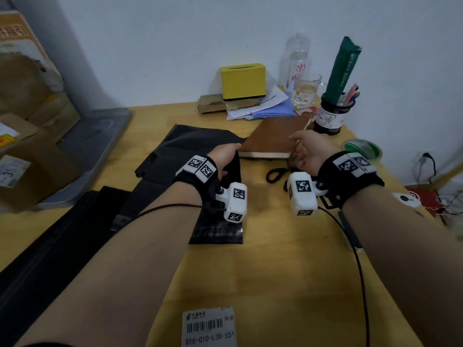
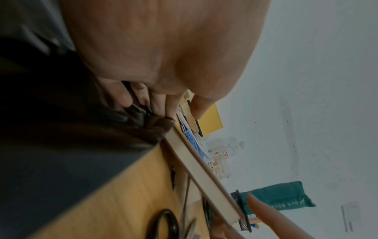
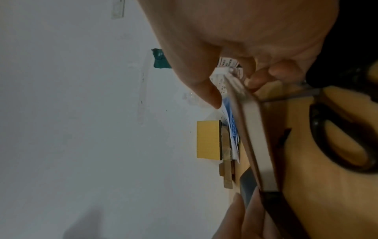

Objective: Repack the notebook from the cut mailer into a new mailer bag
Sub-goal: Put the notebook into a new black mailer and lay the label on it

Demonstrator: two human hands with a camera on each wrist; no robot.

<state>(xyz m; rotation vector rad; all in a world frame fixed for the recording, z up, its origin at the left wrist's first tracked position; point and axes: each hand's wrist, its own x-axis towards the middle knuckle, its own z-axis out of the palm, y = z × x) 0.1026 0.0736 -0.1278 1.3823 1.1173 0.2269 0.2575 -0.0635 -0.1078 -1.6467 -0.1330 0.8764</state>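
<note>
Nearest, the left hand (image 1: 223, 156) is pinching the mouth of the black mailer bag (image 1: 190, 146), fingers curled into the film and holding it beside the notebook's left corner. Just beyond, the right hand (image 1: 310, 150) is gripping the brown notebook (image 1: 273, 139) at its right corner, thumb on the cover, fingers beneath. The notebook is lying flat on the desk (image 1: 263, 259), long axis running left-right, its left end pointing into the bag opening.
</note>
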